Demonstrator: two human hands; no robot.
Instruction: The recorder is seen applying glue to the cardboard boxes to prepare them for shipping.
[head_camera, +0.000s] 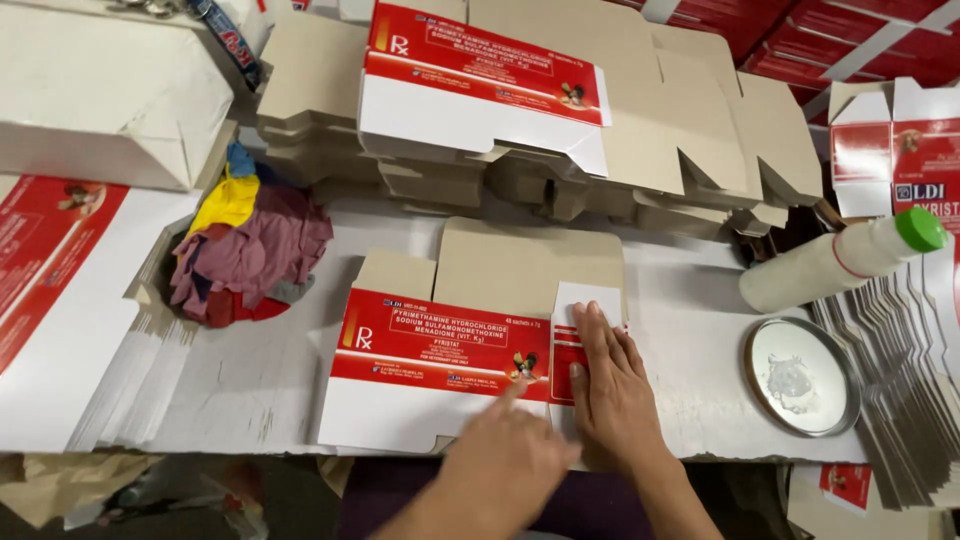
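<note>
Both forearms come up from the bottom edge of the view and meet over a flattened carton (440, 355) lying on the white table (690, 400). The right hand (612, 385) lies palm down, fingers straight and close together, pressing flat on the carton's right end where a white flap folds over the red print; it grips nothing. The left hand (505, 460) sits just beside it, lower and to the left, back toward the camera, with the index finger stretched forward so its tip touches the carton's lower red band; the other fingers curl loosely, and it holds nothing. The two hands nearly touch at the wrist side. The carton lies printed side up, red across its middle, white along its lower edge, with plain brown flaps standing out along the far side. It sits near the table's front edge, directly under the hands. Beyond it, a stack of flat cartons (520, 110) rests mostly brown side up, with one red and white carton on top. To the left lies a bundle of rags (250, 255) in yellow, blue, mauve and red, and left of that a pile of large white and red sheets (60, 300). To the right, near the right hand but apart from it, sits a round metal lid (800, 375) holding a clear blob, and behind it a white bottle (840, 262) with a green cap lies tilted.
</note>
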